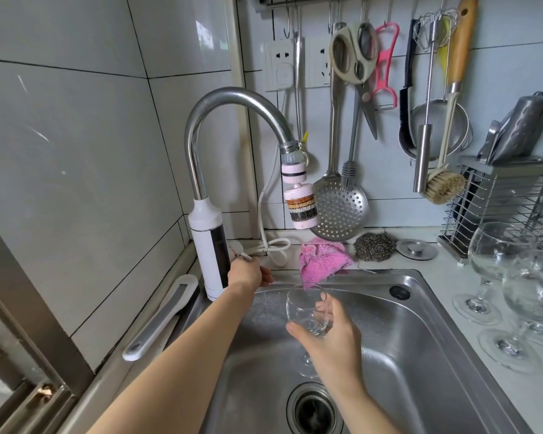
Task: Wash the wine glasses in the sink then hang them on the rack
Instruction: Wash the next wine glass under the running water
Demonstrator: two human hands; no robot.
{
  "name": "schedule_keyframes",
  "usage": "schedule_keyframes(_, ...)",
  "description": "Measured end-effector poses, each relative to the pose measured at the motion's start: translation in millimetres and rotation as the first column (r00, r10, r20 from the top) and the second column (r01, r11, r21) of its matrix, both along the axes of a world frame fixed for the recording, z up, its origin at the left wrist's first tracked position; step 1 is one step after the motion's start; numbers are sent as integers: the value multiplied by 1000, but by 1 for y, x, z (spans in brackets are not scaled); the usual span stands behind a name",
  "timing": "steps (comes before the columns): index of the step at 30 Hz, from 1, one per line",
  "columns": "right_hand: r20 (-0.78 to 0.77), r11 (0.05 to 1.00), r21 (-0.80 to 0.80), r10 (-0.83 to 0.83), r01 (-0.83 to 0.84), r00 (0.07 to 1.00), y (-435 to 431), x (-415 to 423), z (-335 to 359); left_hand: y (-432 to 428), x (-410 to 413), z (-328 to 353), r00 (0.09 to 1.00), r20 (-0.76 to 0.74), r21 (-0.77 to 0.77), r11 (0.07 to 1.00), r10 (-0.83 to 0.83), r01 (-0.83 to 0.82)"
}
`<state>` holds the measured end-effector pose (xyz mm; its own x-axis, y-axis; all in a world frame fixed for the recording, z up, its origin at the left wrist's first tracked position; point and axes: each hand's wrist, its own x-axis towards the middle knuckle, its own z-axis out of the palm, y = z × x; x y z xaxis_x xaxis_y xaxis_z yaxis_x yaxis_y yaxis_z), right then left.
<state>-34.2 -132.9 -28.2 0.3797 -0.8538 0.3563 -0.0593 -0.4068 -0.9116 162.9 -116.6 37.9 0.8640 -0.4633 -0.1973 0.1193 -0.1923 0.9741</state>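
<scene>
A clear wine glass [304, 311] is held upright over the steel sink [420, 308], below the faucet's filter head [301, 205]. My right hand [329, 333] is shut on its bowl from the right and below; the stem and foot show under the palm. My left hand [248, 272] reaches to the base of the white faucet body [209, 245], fingers on its handle. No water stream is visible. Several more clear wine glasses [496, 261] stand on the counter at the right.
A pink cloth [320, 258] and a steel scourer [373, 245] lie behind the sink, beside a sink plug [417, 249]. Utensils hang on wall hooks above, including a slotted ladle [339, 208] and brush [445, 186]. A wire rack [499, 208] stands at the right. The drain [314, 411] is near.
</scene>
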Motion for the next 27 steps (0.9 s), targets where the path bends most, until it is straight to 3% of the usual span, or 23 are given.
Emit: schedule_keyframes(27,-14,999,35,-11,12,1000,2,0,0,-3,6,-9,999,43,84,996,31,-35)
